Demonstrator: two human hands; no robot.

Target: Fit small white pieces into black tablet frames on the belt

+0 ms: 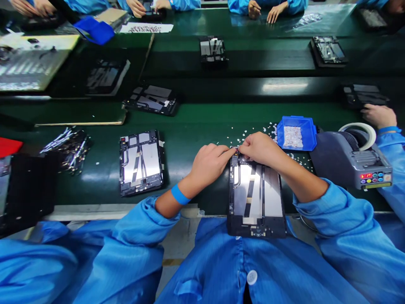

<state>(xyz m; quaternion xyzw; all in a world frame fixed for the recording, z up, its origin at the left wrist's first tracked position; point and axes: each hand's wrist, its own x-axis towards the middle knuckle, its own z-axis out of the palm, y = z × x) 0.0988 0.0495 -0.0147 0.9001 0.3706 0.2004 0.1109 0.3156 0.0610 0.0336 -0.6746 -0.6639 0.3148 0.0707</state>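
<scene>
An opened tablet [272,196] with silver battery cells and dark ribbon cables lies before me, its near end overhanging the table edge. My left hand [207,165] grips its far left corner, the index finger pressed there and the other fingers curled. At that same far edge my right hand [261,147] is closed in a pinch. Whatever sits between its fingertips is too small to make out. Tiny white scraps [243,134] are scattered beyond both hands. A blue tray [312,134] with white bits inside stands right of my right hand.
A tape dispenser [335,154] stands at the right, near a co-worker's hand [379,116]. Another opened tablet [147,158] lies left, beside a pile of thin strips [71,147]. More tablets [213,50] lie further back. Co-workers' hands [274,12] line the far side.
</scene>
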